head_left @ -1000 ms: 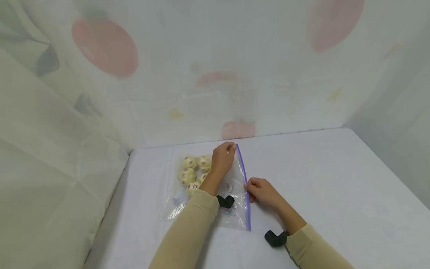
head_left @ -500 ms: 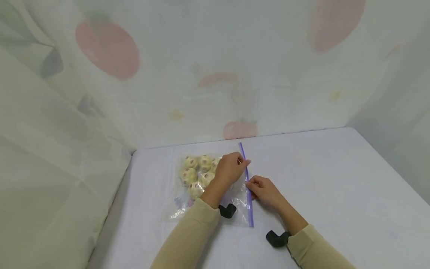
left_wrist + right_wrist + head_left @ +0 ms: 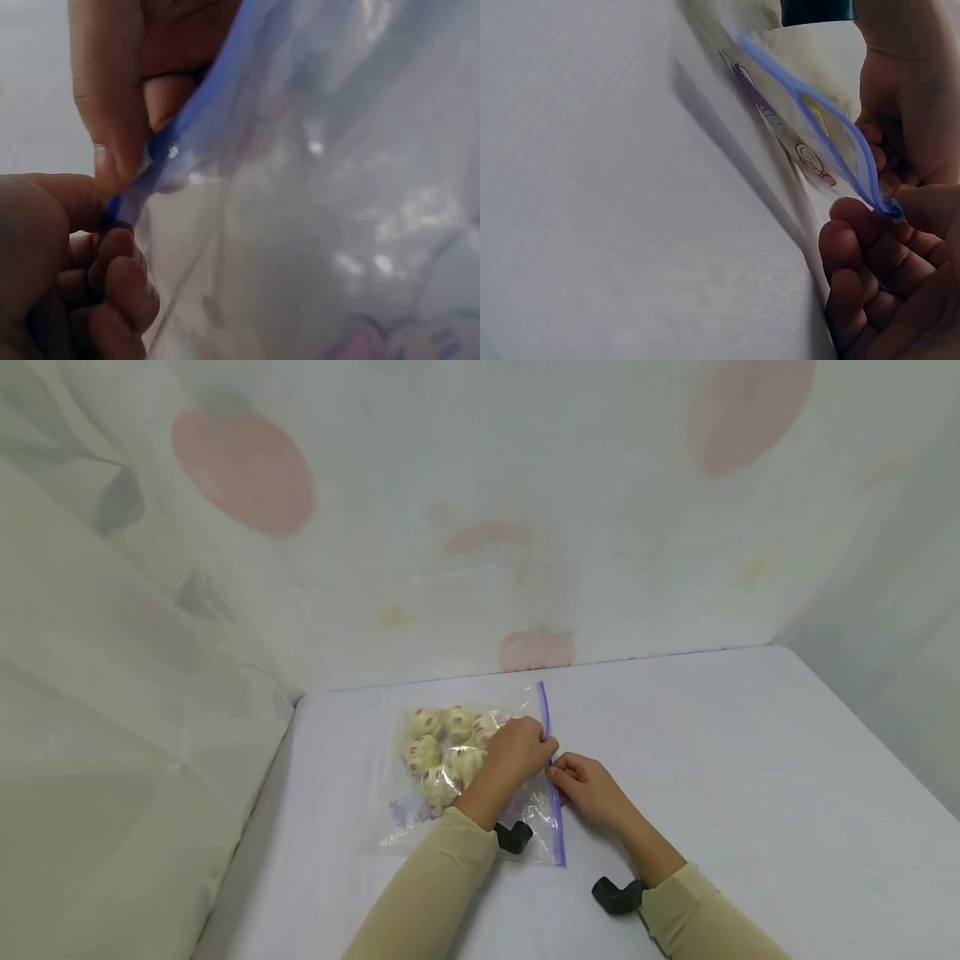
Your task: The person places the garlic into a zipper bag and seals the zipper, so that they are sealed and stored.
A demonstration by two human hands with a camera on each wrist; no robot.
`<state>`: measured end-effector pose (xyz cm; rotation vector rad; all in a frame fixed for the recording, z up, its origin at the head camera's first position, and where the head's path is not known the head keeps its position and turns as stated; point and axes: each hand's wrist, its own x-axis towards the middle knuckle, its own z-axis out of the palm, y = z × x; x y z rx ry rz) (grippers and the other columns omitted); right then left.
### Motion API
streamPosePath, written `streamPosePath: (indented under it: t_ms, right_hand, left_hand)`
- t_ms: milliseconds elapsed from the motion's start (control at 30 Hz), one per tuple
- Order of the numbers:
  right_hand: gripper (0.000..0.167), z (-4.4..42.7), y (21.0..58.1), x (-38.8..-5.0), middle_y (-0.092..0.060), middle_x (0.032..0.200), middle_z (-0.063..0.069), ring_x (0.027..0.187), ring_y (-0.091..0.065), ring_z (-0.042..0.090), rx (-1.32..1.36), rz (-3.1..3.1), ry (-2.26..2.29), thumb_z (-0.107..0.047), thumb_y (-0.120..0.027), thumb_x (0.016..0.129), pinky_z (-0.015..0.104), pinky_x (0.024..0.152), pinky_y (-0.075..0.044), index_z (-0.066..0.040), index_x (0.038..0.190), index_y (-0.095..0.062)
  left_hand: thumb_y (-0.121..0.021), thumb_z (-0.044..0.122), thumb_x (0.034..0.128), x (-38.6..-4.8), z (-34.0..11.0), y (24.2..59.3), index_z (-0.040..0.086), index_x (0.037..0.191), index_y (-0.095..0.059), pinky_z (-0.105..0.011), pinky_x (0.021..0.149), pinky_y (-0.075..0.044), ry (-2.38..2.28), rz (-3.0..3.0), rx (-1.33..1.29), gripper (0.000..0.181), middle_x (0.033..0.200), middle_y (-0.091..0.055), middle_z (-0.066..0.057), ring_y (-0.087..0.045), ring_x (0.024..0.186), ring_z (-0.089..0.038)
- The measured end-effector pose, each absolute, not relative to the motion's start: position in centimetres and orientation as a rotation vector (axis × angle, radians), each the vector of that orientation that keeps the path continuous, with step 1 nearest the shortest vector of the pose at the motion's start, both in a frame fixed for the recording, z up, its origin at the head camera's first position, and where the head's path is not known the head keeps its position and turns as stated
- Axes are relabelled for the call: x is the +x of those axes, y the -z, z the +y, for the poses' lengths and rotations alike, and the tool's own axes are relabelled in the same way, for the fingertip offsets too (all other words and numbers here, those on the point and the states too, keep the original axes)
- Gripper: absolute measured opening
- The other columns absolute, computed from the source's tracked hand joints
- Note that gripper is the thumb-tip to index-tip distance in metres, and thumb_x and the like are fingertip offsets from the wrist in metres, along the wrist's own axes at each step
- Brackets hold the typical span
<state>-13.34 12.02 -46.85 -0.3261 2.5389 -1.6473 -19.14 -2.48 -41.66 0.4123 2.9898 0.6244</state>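
Observation:
A clear zip bag (image 3: pixel 536 847) with a purple-blue zip edge (image 3: pixel 560 839) lies on the table in the head view. Inside it are several pale garlic bulbs (image 3: pixel 441 785) with purplish streaks. My left hand (image 3: pixel 519 750) reaches across the bag and pinches the zip edge between thumb and fingers. Close beside it, my right hand (image 3: pixel 588 787) pinches the same edge from the right. In the right wrist view the two zip strips (image 3: pixel 832 120) stand apart beyond the fingers and meet at the pinch. Part of the bulbs is hidden behind the left forearm.
A white cloth covers the table (image 3: pixel 720 777). Behind it hangs a pale curtain (image 3: pixel 600 510) with faded fruit prints, and more cloth (image 3: pixel 112 735) hangs at the left. Black camera mounts (image 3: pixel 618 895) sit at both wrists.
My left hand has slid down along the zip edge from its far end to beside the right hand. The right hand has stayed nearly in place, pinching the edge.

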Motion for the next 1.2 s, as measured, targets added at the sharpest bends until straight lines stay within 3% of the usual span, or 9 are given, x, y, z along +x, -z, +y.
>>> streamPosePath:
  t_ms: [133, 300, 467, 967, 1100, 1200]
  right_hand:
    - [0.027, 12.1, 46.7, -13.4, -0.057, 0.062, 0.003, 0.059, -0.053, 0.012, -0.288, 2.527, 1.646, -0.026, -0.058, 0.099, 0.024, 0.056, -0.043, -0.008, 0.080, -0.060]
    - [0.028, 12.4, 46.5, -13.0, -0.057, 0.057, 0.008, 0.053, -0.052, 0.014, -0.281, 2.452, 1.678, -0.021, -0.057, 0.097, 0.024, 0.052, -0.040, -0.002, 0.077, -0.060]
    - [0.026, 13.0, 46.3, -12.1, -0.055, 0.055, 0.004, 0.051, -0.053, 0.014, -0.317, 2.362, 1.627, -0.017, -0.056, 0.096, 0.024, 0.051, -0.041, -0.001, 0.075, -0.058]
    - [0.033, 14.4, 46.4, -9.2, -0.054, 0.052, -0.003, 0.047, -0.046, 0.007, -0.482, 2.248, 1.484, -0.024, -0.059, 0.098, 0.020, 0.045, -0.036, -0.004, 0.072, -0.055]
    - [0.035, 14.4, 46.5, -9.5, -0.056, 0.052, -0.002, 0.047, -0.048, 0.008, -0.498, 2.261, 1.483, -0.026, -0.061, 0.096, 0.021, 0.046, -0.039, -0.004, 0.069, -0.056]
    - [0.034, 14.6, 46.6, -9.9, -0.059, 0.055, -0.001, 0.049, -0.051, 0.009, -0.497, 2.277, 1.464, -0.026, -0.062, 0.095, 0.023, 0.048, -0.043, -0.004, 0.068, -0.059]
  left_hand:
    - [-0.055, 0.024, 0.0898, -19.2, -2.3, 42.2, 0.016, 0.059, -0.047, -0.027, 0.048, -0.034, -0.626, 3.000, 0.512, 0.033, 0.058, -0.048, 0.002, -0.045, 0.053, -0.015]
    - [-0.052, 0.026, 0.0977, -19.5, -2.0, 42.9, 0.014, 0.067, -0.051, -0.028, 0.052, -0.036, -0.670, 3.015, 0.533, 0.033, 0.063, -0.051, 0.001, -0.047, 0.058, -0.016]
    - [-0.053, 0.029, 0.1001, -20.0, -1.8, 43.3, 0.015, 0.068, -0.049, -0.028, 0.051, -0.035, -0.710, 3.037, 0.483, 0.035, 0.063, -0.050, 0.001, -0.046, 0.057, -0.015]
    - [-0.053, 0.032, 0.1009, -20.7, -1.9, 43.8, 0.017, 0.066, -0.043, -0.027, 0.050, -0.033, -0.799, 3.050, 0.425, 0.039, 0.060, -0.043, 0.003, -0.042, 0.054, -0.014]
    - [-0.056, 0.040, 0.0987, -20.6, -2.3, 43.8, 0.017, 0.068, -0.051, -0.025, 0.050, -0.035, -0.900, 3.017, 0.369, 0.039, 0.062, -0.048, 0.005, -0.044, 0.055, -0.011]
    - [-0.057, 0.053, 0.0952, -20.5, -3.1, 43.0, 0.018, 0.079, -0.062, -0.027, 0.050, -0.041, -1.057, 2.944, 0.314, 0.038, 0.067, -0.057, 0.005, -0.050, 0.054, -0.011]
